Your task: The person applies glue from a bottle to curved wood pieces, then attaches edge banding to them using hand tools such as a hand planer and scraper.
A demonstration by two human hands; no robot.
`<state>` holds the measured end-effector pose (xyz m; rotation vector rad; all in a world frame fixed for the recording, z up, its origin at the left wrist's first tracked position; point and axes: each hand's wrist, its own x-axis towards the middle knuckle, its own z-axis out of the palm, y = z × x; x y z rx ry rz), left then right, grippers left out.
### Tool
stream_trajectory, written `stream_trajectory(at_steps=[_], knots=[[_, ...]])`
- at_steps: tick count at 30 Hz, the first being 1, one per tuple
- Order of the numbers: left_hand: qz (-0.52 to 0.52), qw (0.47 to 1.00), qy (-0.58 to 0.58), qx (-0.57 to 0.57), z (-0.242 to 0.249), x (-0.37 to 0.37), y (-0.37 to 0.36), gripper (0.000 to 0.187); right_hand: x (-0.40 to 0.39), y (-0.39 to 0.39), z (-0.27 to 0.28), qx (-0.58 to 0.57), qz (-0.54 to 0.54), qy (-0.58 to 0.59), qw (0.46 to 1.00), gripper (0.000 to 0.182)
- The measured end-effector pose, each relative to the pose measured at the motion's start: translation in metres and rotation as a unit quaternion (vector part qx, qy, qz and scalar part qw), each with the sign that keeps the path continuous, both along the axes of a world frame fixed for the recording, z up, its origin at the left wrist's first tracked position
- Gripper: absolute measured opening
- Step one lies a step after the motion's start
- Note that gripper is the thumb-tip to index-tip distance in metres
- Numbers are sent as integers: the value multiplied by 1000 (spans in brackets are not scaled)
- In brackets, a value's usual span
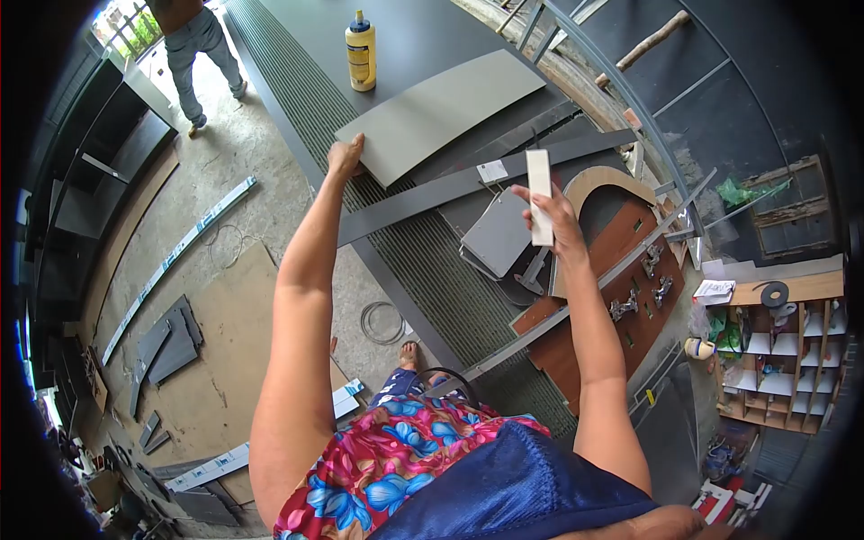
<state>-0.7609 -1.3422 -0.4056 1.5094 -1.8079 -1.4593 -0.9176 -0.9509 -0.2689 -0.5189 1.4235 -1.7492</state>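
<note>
A flat grey panel point(441, 112) lies across the workbench, and my left hand point(346, 155) grips its near left corner. Raised over the bench, my right hand point(560, 219) holds a narrow cream-white block point(539, 198) upright between thumb and fingers. Behind the panel stands a yellow bottle point(361, 52) with a dark cap area. Between my hands, a long dark strip point(423, 202) crosses the bench with a small white label on it. Grey plates point(498, 236) lie just left of my right hand.
Brown boards with metal hinges point(621, 306) and a curved wooden piece point(612, 187) lie at the right. A metal frame point(670, 171) rises beyond. Compartment shelving point(783, 351) stands far right. Another person point(200, 49) stands at the upper left, near black cabinets point(99, 171).
</note>
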Motion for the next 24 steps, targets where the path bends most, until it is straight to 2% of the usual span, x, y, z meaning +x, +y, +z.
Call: stream_trajectory(at_steps=[1,3,6,9,10,15,17,19,24], knots=[[-51,996,-72,28,15,2,-2,64,3,14,0,13,-12,1,1000,45],[-86,985,-145,24,35,0,-2,64,11,44,-5,17,-31,-6,999,46],[-101,956,-266,-66,63,-5,10,60,29,80,-8,16,-62,-6,998,46],[-107,917,-322,-209,67,-7,12,56,55,112,-7,24,-85,-15,996,44],[-114,916,-290,-251,62,-7,13,48,62,121,-8,25,-88,-15,996,42],[-265,847,-79,-455,36,-7,46,48,104,154,-7,53,-110,-17,992,48],[-306,829,-193,-427,56,-4,77,60,120,160,-4,58,-117,-16,991,50],[-305,839,-188,-410,53,-4,81,58,132,165,-2,60,-120,-7,991,52],[-362,808,-253,-390,61,-1,88,54,158,182,3,69,-126,-12,990,57]])
